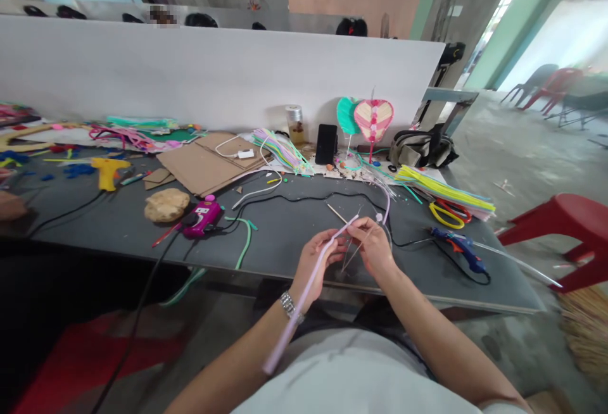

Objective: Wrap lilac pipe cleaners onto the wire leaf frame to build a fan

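A long lilac pipe cleaner (304,294) slants from near my belly up across my left hand (319,261) to my right fingertips. The left fingers are curled around it, close to the right hand. My right hand (373,246) pinches the upper end of the pipe cleaner, along with a thin pale stick (336,213) that sticks out to the upper left. Thin wire-like strands hang between the hands; where they begin is hidden by the fingers. A curved lilac strip (387,202) lies on the table just beyond the right hand.
Blue glue gun (460,250) and scissors (449,214) lie right, by yellow pipe cleaners (441,189). A phone (326,144), jar (295,124) and heart-shaped fan (373,119) stand by the partition. Left are a purple glue gun (203,216), stone (166,205) and cardboard (209,164). Black cables cross the table.
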A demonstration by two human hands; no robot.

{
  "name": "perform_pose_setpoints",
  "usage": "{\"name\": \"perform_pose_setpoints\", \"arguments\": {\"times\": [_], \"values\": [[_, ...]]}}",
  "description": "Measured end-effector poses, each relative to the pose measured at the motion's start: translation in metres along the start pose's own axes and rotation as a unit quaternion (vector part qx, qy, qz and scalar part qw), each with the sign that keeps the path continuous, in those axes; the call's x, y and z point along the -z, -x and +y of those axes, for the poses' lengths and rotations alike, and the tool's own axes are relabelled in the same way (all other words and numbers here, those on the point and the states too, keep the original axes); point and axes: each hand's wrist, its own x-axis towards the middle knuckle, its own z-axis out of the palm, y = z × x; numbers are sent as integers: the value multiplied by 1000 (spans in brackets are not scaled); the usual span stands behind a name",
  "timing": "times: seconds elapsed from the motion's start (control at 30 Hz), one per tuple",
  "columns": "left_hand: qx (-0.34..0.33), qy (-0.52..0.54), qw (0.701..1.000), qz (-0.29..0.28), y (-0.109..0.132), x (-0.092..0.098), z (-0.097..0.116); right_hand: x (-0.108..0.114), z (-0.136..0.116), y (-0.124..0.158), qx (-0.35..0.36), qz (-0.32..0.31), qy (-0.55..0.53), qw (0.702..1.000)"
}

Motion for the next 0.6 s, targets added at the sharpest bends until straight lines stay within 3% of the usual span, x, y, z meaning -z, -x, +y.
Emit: {"name": "perform_pose_setpoints", "arguments": {"times": [0.17,0.3,0.47,0.6], "values": [[-2,-30,999,24,-8,7,-5,4,9,-4,73,62,118,988],[-11,-38,999,34,-9,8,-8,4,11,-7,106,71,198,972],[-14,-36,999,1,-5,9,-6,-1,10,-10,169,86,330,925],[-5,30,1000,5,-3,7,-6,-7,11,-12,171,91,389,901]]}}
